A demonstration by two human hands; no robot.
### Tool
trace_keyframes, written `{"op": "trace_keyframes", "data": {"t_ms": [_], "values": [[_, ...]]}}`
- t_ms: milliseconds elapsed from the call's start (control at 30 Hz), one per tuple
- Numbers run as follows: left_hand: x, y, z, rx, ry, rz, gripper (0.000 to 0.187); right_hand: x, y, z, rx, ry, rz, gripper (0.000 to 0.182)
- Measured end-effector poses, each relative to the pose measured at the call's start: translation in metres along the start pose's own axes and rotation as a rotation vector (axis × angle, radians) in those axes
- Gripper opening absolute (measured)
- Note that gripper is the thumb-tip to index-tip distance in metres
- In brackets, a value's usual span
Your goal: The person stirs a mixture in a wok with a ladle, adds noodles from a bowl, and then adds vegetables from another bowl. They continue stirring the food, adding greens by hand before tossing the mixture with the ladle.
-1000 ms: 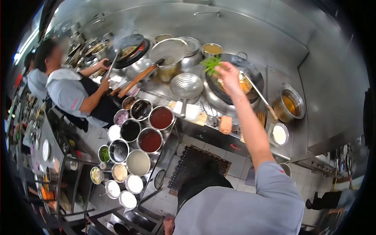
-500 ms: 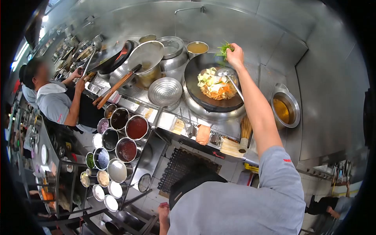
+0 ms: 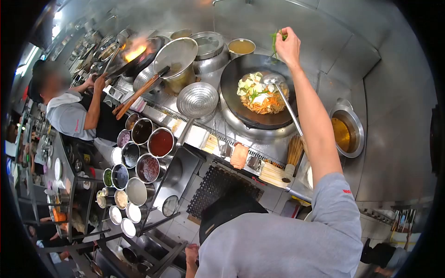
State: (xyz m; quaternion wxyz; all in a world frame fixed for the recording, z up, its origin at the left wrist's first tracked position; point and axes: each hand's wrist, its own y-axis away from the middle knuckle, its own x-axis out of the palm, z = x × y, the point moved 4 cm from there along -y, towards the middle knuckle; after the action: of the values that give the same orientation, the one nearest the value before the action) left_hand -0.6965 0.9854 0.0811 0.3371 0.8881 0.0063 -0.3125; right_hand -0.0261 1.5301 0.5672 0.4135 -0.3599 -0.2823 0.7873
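My right hand (image 3: 288, 46) is raised over the far rim of a black wok (image 3: 234, 99), fingers pinched on thin green stalks (image 3: 275, 41). A few green pieces lie on the food (image 3: 262, 95) in the wok, which looks like cabbage and shredded carrot. A metal ladle (image 3: 273, 79) rests with its bowl on the food; its handle leans over the near rim, passing under my forearm. Down at the lower left, my left hand (image 3: 192, 253) hangs beside my body, away from the stove. Its fingers look curled, and my shirt partly covers it.
Left of the wok stand a perforated skimmer (image 3: 197, 99) and a mesh strainer (image 3: 175, 56). A pot of yellowish liquid (image 3: 345, 129) sits at right. Several seasoning containers (image 3: 161, 142) fill the left. A co-worker (image 3: 69, 109) handles a flaming wok (image 3: 130, 62). A bamboo brush (image 3: 293, 155) lies near my arm.
Some green stalks have dropped from my right hand onto the food, leaving a smaller bunch. That hand has risen slightly. Flames have appeared in the co-worker's wok. The view has shifted a little.
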Motion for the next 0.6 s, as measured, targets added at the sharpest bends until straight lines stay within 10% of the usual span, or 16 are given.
{"op": "trace_keyframes", "data": {"t_ms": [67,333,433,567,600], "values": [[-0.013,0.007,-0.049,-0.166,0.529,0.043,0.015,0.007,-0.009,-0.002,0.03,-0.025,0.015,0.011],[-0.009,0.002,-0.088,-0.086,0.327,0.026,0.017,-0.001,-0.003,0.014,-0.039,0.01,0.074,0.015],[0.01,-0.029,-0.014,0.068,0.428,0.033,0.016,-0.019,0.005,0.018,-0.067,0.046,-0.077,0.021],[-0.011,-0.02,0.004,0.072,0.399,0.167,0.011,0.002,0.07,-0.055,0.012,0.412,0.739,0.026],[-0.021,-0.025,-0.004,0.103,0.398,0.173,0.011,-0.008,0.079,-0.051,-0.14,0.299,0.495,0.025]]}}
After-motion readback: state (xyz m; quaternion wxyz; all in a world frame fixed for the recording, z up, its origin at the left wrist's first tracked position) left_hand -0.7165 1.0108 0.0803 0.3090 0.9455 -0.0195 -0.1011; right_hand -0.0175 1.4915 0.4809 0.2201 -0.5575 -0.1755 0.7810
